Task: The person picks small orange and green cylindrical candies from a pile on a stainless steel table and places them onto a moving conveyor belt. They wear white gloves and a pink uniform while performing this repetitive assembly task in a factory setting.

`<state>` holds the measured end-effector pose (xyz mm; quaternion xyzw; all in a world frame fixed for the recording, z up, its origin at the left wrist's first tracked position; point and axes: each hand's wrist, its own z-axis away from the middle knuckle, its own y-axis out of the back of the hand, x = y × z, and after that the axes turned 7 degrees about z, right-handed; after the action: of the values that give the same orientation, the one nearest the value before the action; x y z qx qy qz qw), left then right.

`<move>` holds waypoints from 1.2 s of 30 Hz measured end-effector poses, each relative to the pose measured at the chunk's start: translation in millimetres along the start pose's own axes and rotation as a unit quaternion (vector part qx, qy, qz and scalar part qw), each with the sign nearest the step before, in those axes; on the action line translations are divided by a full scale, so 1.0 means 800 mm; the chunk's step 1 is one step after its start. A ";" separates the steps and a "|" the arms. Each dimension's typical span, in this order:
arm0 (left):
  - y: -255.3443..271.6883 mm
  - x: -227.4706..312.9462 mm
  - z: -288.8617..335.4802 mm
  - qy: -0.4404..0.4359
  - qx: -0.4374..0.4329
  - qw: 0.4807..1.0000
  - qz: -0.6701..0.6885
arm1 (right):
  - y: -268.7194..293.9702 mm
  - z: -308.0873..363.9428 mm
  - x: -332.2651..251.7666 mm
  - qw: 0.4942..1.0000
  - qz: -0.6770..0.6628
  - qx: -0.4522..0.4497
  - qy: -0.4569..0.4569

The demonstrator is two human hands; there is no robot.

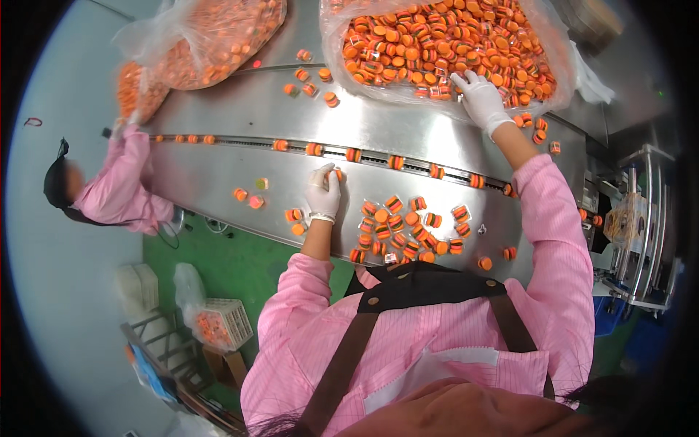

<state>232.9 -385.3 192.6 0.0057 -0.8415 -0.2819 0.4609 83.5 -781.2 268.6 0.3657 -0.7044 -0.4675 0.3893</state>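
Observation:
My left hand, in a white glove, is closed around a burger-shaped candy just on the near side of the conveyor slot. At the near edge of a large clear plastic bag, my gloved right hand reaches in with its fingers apart, touching the candies heaped there. These are small, round and layered in orange, red and dark green, many in clear wrappers. A loose pile of wrapped candies lies on the steel table close to my body, between my forearms.
Spaced candies stand along the narrow conveyor crossing the steel table. Another full bag sits at the far left, where a co-worker in pink reaches toward a smaller bag. Metal machinery stands right; a white crate is on the floor.

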 end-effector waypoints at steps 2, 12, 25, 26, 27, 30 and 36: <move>-0.001 0.006 0.001 0.027 0.006 0.999 0.033 | -0.016 -0.018 -0.005 0.996 0.080 -0.019 0.021; 0.001 0.004 0.003 0.081 -0.011 0.997 0.013 | -0.061 -0.057 -0.013 0.964 0.247 -0.071 0.070; 0.002 0.011 -0.001 0.065 0.000 0.998 0.013 | -0.050 -0.084 0.016 0.969 0.130 -0.171 0.124; 0.000 0.011 -0.001 0.064 -0.002 0.998 0.009 | -0.066 -0.088 0.023 0.970 0.125 -0.177 0.111; -0.001 0.010 -0.002 0.063 -0.004 0.998 0.005 | -0.084 -0.091 0.027 0.971 0.120 -0.183 0.098; -0.005 -0.016 0.006 0.034 0.014 0.999 0.035 | -0.080 -0.094 0.020 0.972 0.118 -0.174 0.109; 0.002 0.002 -0.002 0.082 -0.018 0.996 0.023 | -0.045 -0.087 0.018 0.966 0.114 -0.198 0.118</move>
<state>233.8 -385.2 195.2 0.0012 -0.7958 -0.2845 0.5345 144.7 -830.2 256.0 0.2508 -0.5840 -0.5036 0.5851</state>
